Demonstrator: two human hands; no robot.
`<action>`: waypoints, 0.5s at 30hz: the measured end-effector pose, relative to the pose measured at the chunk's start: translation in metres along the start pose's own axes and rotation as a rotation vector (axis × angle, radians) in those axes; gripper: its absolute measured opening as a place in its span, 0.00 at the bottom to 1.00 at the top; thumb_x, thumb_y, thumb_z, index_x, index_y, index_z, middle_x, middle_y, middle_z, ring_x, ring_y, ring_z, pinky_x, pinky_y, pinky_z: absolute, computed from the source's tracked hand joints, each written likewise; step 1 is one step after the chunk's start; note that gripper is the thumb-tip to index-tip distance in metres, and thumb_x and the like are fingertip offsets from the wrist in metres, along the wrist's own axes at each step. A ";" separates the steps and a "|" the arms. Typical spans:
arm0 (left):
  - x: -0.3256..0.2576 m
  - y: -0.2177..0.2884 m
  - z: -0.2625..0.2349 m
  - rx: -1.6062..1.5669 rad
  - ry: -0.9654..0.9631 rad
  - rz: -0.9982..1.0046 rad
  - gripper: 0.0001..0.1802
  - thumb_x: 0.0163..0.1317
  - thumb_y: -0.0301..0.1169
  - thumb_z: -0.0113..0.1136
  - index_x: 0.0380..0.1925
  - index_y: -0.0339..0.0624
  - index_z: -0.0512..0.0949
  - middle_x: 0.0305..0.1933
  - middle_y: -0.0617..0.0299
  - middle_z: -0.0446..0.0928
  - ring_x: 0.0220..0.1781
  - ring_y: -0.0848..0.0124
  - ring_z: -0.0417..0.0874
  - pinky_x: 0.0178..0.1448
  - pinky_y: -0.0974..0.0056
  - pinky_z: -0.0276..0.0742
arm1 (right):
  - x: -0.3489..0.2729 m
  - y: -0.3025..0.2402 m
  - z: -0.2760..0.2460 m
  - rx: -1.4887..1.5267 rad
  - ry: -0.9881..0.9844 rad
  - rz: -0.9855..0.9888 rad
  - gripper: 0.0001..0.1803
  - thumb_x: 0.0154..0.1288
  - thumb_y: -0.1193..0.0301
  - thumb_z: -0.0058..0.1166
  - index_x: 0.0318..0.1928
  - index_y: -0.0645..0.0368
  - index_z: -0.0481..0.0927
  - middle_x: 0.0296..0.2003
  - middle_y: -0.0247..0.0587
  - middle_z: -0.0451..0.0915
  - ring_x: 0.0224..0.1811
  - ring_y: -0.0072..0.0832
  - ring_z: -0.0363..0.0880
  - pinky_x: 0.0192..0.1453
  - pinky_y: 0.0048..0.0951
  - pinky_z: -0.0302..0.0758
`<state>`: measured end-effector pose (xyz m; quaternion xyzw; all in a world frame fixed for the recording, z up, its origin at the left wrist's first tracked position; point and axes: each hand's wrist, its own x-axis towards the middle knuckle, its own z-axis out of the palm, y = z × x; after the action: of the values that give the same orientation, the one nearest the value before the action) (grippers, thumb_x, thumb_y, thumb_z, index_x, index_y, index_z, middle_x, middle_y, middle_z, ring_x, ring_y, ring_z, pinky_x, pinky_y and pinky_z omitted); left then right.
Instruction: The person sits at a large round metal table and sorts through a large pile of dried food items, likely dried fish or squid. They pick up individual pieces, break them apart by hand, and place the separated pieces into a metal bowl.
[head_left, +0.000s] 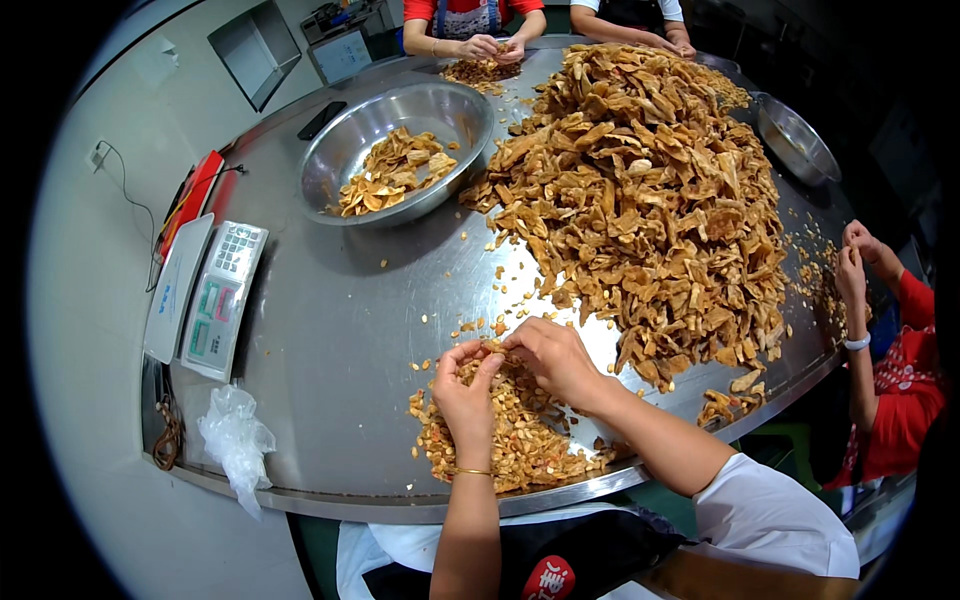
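Subject item: a small dried piece [491, 346], located at the fingertips of both hands, above the pile of small bits [520, 435] near the front edge of the metal desk [340, 340]. Left hand [464, 392]: grip closed, thumb and forefinger pinching the piece. Right hand [552, 358]: fingers bent and brought up to the same piece; its fingertips are partly hidden, so whether that grip is closed cannot be told. The piece is mostly covered, and its full outline cannot be made out. Judging by the matching brown, curled pieces in the large heap [650, 190] beyond, it is likely very light, dry and fairly stiff, with thin edges liable to crack or crumble under a hard squeeze. Slipping appears a minor risk on so rough a surface; small size is the greater difficulty. Recommended hold: a light fingertip pinch at opposite edges, thumb against forefinger, leaving the middle unpressed. The loose bits below would probably scatter if brushed by a wrist.
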<state>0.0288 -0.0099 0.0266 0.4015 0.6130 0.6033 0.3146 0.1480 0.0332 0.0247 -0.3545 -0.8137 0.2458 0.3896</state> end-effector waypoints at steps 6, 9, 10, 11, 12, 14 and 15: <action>0.007 -0.017 -0.011 -0.337 -0.075 -0.264 0.07 0.49 0.25 0.57 0.27 0.33 0.73 0.18 0.65 0.70 0.13 0.83 0.64 0.15 0.78 0.59 | -0.003 -0.001 0.003 0.076 0.001 0.072 0.08 0.46 0.84 0.47 0.30 0.66 0.71 0.24 0.44 0.72 0.26 0.37 0.73 0.28 0.29 0.69; 0.009 -0.025 -0.010 -0.352 -0.081 -0.220 0.07 0.51 0.27 0.56 0.27 0.33 0.73 0.16 0.65 0.69 0.09 0.83 0.61 0.10 0.78 0.57 | -0.005 0.008 0.005 0.511 -0.091 0.433 0.06 0.50 0.81 0.47 0.32 0.66 0.71 0.23 0.39 0.74 0.25 0.27 0.73 0.29 0.24 0.70; 0.009 -0.024 -0.010 -0.345 -0.074 -0.223 0.07 0.51 0.27 0.56 0.27 0.33 0.73 0.16 0.65 0.69 0.09 0.83 0.61 0.10 0.78 0.57 | -0.005 0.010 0.004 0.707 -0.139 0.585 0.05 0.52 0.80 0.48 0.32 0.66 0.71 0.23 0.38 0.74 0.25 0.23 0.73 0.30 0.22 0.70; 0.009 -0.024 -0.010 -0.338 -0.066 -0.228 0.07 0.51 0.27 0.56 0.28 0.34 0.73 0.16 0.65 0.69 0.09 0.83 0.62 0.10 0.78 0.58 | -0.005 0.011 0.002 0.827 -0.152 0.652 0.05 0.53 0.80 0.47 0.32 0.66 0.71 0.23 0.37 0.74 0.25 0.22 0.73 0.30 0.22 0.71; 0.009 -0.023 -0.010 -0.361 -0.058 -0.238 0.07 0.51 0.27 0.56 0.28 0.34 0.73 0.17 0.65 0.70 0.09 0.83 0.62 0.10 0.78 0.58 | -0.004 0.012 0.000 0.948 -0.165 0.719 0.05 0.54 0.79 0.47 0.33 0.66 0.71 0.24 0.36 0.74 0.25 0.21 0.73 0.31 0.21 0.71; 0.007 -0.018 -0.009 -0.408 -0.042 -0.258 0.07 0.51 0.26 0.55 0.30 0.34 0.73 0.18 0.65 0.70 0.09 0.83 0.62 0.11 0.78 0.58 | -0.002 0.013 -0.003 1.075 -0.190 0.807 0.05 0.55 0.78 0.45 0.33 0.65 0.71 0.22 0.33 0.72 0.23 0.17 0.71 0.28 0.17 0.70; 0.007 -0.014 -0.007 -0.416 -0.040 -0.232 0.08 0.51 0.26 0.55 0.31 0.34 0.73 0.19 0.64 0.71 0.10 0.84 0.62 0.10 0.79 0.57 | -0.001 0.013 -0.004 1.071 -0.183 0.804 0.05 0.55 0.78 0.45 0.34 0.64 0.71 0.22 0.33 0.72 0.23 0.17 0.71 0.28 0.17 0.70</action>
<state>0.0177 -0.0071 0.0139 0.2668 0.5112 0.6684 0.4698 0.1572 0.0412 0.0174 -0.3653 -0.4144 0.7700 0.3193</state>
